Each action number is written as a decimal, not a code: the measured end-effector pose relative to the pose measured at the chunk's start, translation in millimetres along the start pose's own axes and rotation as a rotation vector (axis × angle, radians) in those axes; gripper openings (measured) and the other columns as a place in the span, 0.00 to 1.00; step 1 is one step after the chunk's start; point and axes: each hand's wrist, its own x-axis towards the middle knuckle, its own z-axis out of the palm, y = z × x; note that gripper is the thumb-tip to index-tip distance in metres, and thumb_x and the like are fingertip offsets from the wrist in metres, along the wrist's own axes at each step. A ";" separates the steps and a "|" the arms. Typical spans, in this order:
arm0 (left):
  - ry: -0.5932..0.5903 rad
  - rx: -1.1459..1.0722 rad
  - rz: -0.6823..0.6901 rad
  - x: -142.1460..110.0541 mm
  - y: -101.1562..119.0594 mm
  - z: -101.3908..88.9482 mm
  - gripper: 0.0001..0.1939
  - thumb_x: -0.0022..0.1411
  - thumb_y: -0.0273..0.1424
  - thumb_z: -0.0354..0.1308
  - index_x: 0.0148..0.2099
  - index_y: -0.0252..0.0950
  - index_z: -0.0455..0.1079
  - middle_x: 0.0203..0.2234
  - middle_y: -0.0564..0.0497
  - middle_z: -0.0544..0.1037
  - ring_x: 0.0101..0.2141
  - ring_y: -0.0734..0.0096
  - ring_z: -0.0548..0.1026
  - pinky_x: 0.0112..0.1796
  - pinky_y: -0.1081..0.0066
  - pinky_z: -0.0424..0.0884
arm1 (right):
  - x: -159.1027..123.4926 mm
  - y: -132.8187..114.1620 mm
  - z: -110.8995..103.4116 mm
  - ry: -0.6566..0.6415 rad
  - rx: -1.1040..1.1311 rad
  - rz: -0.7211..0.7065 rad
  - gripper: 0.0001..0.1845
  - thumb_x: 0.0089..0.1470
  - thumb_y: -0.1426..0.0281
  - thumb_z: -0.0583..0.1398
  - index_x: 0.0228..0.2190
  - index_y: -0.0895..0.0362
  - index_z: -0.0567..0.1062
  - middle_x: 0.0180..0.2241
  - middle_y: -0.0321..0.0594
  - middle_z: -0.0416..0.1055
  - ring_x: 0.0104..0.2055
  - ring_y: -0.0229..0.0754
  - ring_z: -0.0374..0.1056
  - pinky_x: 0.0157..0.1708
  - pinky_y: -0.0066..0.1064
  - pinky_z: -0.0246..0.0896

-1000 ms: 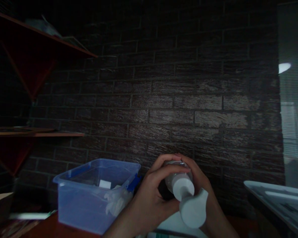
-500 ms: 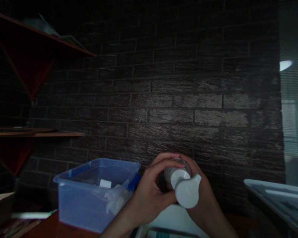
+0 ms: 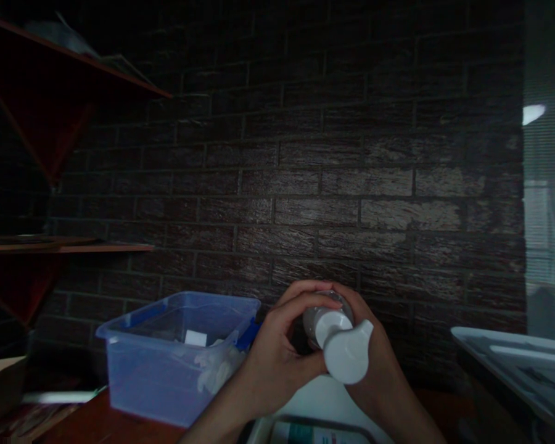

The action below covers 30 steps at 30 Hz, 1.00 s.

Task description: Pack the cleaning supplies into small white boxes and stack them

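We see the left hand [image 3: 280, 351] partly closed, its fingers curved over the far side of a clear bottle [image 3: 311, 320] and its thumb on the near side, with a dark gap between palm and bottle; the right hand [image 3: 374, 364] is likewise partly closed, cupped along the bottle's right side, its fingertips meeting those of the left at the far side. The bottle, held between both hands at the lower middle of the view, is tilted with its white pump top [image 3: 346, 354] toward us; the spout of the pump points up and to the right. Beneath the hands we note a pale container [image 3: 321, 401], with a label bearing green and white areas at its near end. To the left, a translucent blue bin [image 3: 148, 376] stands on the reddish worktop [image 3: 143, 431]; it contains a small white block [image 3: 195, 338] and crumpled whitish material [image 3: 217, 370], seen through its wall near the left forearm. At the right edge we observe a pale-rimmed tray or lid [image 3: 513, 357], well apart from the bottle; behind everything rises a dark brick wall [image 3: 300, 185], with two reddish shelves, upper [image 3: 74, 52] and lower [image 3: 106, 248], at the left.
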 end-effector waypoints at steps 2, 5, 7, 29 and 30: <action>0.004 0.004 -0.006 0.2 -0.3 0.1 0.27 0.53 0.22 0.73 0.53 0.45 0.75 0.59 0.46 0.69 0.60 0.52 0.69 0.62 0.55 0.63 | 0.0 0.8 0.5 0.000 0.000 0.002 0.31 0.53 0.74 0.64 0.58 0.50 0.67 0.55 0.44 0.71 0.56 0.49 0.70 0.55 0.40 0.67; 0.005 0.006 -0.013 0.1 -1.1 1.0 0.26 0.54 0.22 0.72 0.54 0.46 0.74 0.59 0.46 0.69 0.60 0.53 0.69 0.62 0.56 0.63 | 0.5 2.1 2.0 0.012 0.011 0.011 0.32 0.52 0.75 0.64 0.58 0.50 0.67 0.55 0.44 0.72 0.55 0.50 0.71 0.52 0.40 0.69; 0.005 0.006 -0.014 0.0 -1.7 1.8 0.27 0.55 0.22 0.72 0.54 0.46 0.74 0.59 0.47 0.69 0.60 0.53 0.69 0.62 0.55 0.62 | 1.0 2.5 3.0 0.022 0.033 0.009 0.32 0.52 0.75 0.64 0.58 0.51 0.67 0.54 0.44 0.73 0.53 0.50 0.73 0.50 0.40 0.70; 0.027 -0.046 -0.067 0.1 3.8 7.7 0.26 0.59 0.27 0.70 0.58 0.45 0.73 0.58 0.48 0.70 0.61 0.59 0.67 0.61 0.63 0.64 | 0.0 4.4 4.0 -0.010 0.005 0.178 0.35 0.43 0.71 0.70 0.54 0.54 0.72 0.49 0.48 0.78 0.49 0.56 0.76 0.46 0.44 0.73; 0.027 -0.046 -0.090 0.0 3.4 8.1 0.26 0.61 0.28 0.70 0.60 0.45 0.72 0.58 0.48 0.70 0.60 0.59 0.68 0.60 0.63 0.65 | -0.3 2.9 4.6 -0.021 0.011 0.203 0.34 0.43 0.70 0.70 0.54 0.54 0.72 0.48 0.47 0.79 0.47 0.55 0.77 0.44 0.43 0.74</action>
